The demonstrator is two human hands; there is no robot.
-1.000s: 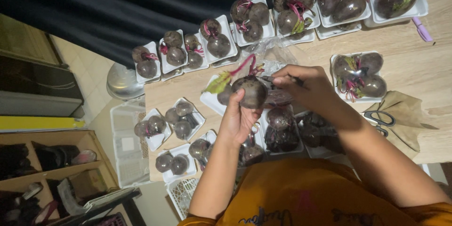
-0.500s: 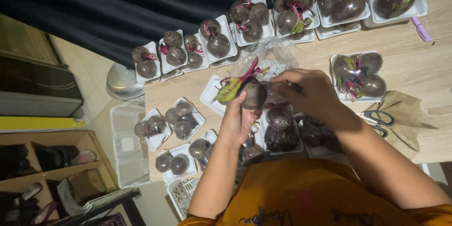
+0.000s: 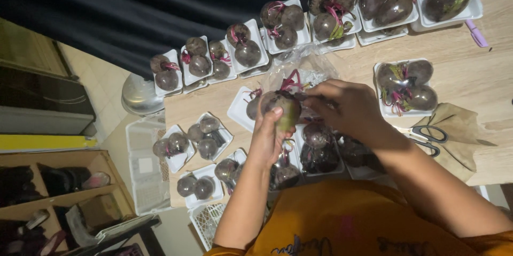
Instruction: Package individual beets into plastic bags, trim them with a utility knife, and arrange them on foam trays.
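Wrapping beets, one at a time. Left hand (image 3: 267, 136) closed around a round dark beet (image 3: 283, 107), held up just above the wooden table (image 3: 481, 80). Right hand (image 3: 350, 109) pinching thin clear plastic wrap (image 3: 299, 72) beside the beet; hard to tell how tight in this dim light. White trays (image 3: 238, 109) of more beets all around, scissors (image 3: 430, 138) near. Next, maybe: pulling the wrap snug, slowly, no tearing, no dropping.
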